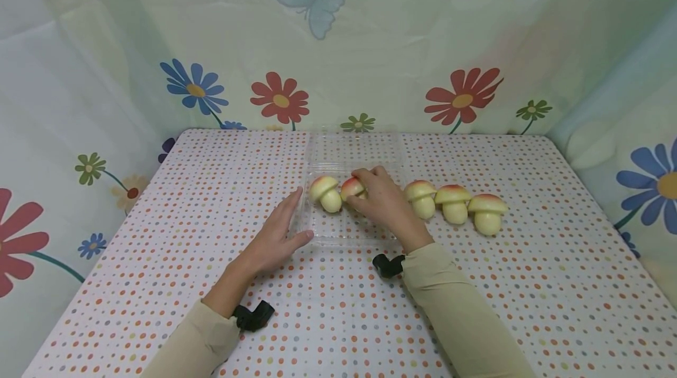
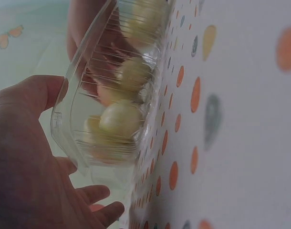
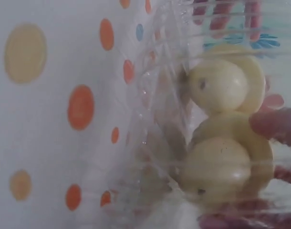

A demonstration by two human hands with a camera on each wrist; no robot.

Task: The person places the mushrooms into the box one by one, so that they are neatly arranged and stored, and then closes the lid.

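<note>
A clear plastic box (image 1: 330, 236) with its lid folded back lies on the table. Inside it, at the left, sits a toy mushroom (image 1: 329, 198) with a pale yellow stem and a red-tinged cap. My right hand (image 1: 385, 197) reaches into the box and grips a second toy mushroom (image 3: 217, 167) close beside the first, its fingers partly covering the cap. My left hand (image 1: 276, 238) steadies the box's left side with fingers extended. In the left wrist view, its thumb (image 2: 52, 90) touches the box rim.
Right of the box, three more toy mushrooms (image 1: 453, 203) stand in a slanting row. The clear lid (image 1: 354, 146) lies toward the back edge of the dotted tablecloth (image 1: 211, 190). A flowered curtain (image 1: 359, 60) hangs behind and at both sides.
</note>
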